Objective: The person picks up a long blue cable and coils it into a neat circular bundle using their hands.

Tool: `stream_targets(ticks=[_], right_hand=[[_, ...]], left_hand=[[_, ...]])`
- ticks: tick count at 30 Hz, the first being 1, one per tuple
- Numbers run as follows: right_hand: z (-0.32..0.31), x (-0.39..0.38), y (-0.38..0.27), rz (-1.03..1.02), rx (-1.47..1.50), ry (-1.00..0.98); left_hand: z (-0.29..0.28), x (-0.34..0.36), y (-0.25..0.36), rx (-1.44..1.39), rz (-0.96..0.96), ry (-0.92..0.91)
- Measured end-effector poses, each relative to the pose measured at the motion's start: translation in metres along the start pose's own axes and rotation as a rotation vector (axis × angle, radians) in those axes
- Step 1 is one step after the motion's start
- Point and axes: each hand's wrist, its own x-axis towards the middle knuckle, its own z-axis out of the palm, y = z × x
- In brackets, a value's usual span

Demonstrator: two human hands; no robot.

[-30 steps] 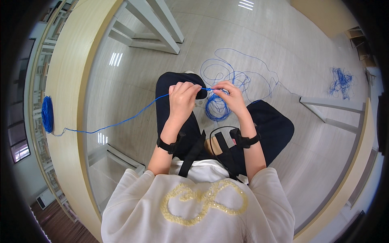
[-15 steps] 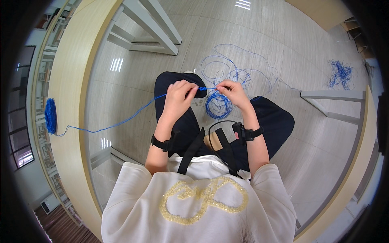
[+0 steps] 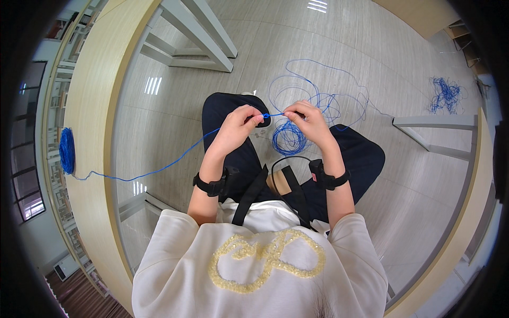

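My left hand [image 3: 237, 126] pinches a thin blue cord [image 3: 273, 115] beside a small knot or cluster of loops [image 3: 265, 116] at its fingertips. A short way to the right, my right hand [image 3: 308, 122] pinches the same cord, and the stretch between them looks taut. From my left hand the cord runs down and left to a wound blue bundle [image 3: 67, 151] on the left table. Between my knees, a round blue coil [image 3: 289, 139] rests on the floor, with loose loops [image 3: 331, 103] spread beyond it.
A pale wooden table [image 3: 87, 122] curves along my left, its grey legs [image 3: 199, 37] beyond my left knee. Another table edge [image 3: 474, 175] stands on the right. A blue tangle [image 3: 445, 96] lies on the tiled floor at the far right. Black bands [image 3: 209, 185] circle my wrists.
Both hands have shifted slightly, the right one a little to the right. The loose loops on the floor have slid rightward, and the cord toward the table sags a bit lower.
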Motion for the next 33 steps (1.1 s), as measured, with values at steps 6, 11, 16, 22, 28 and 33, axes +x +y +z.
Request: stream_targets(ticks=[6,11,16,22,28,33], right_hand=[[-0.005,-0.004,0.007,0.273,0.404,-0.081],[-0.017,-0.004,0.001,0.355,0.481,-0.155],[-0.017,-0.003,-0.001,0.335,0.422,-0.113],[-0.01,0.001,-0.015,0.268,0.251,0.002],[-0.001,-0.005,-0.012,0.208,0.225,0.115],[-0.003,-0.007,-0.017,0.233,0.288,0.09]], left_hand=[[0.003,-0.001,0.011,0.282,0.221,0.135],[0.006,-0.001,0.014,0.321,0.33,0.215],[0.009,0.001,0.013,0.328,0.408,0.25],[0.009,0.002,0.006,0.286,0.366,0.234],[-0.003,0.002,0.005,0.282,0.327,0.173],[-0.012,-0.002,0.004,0.326,0.339,0.152]])
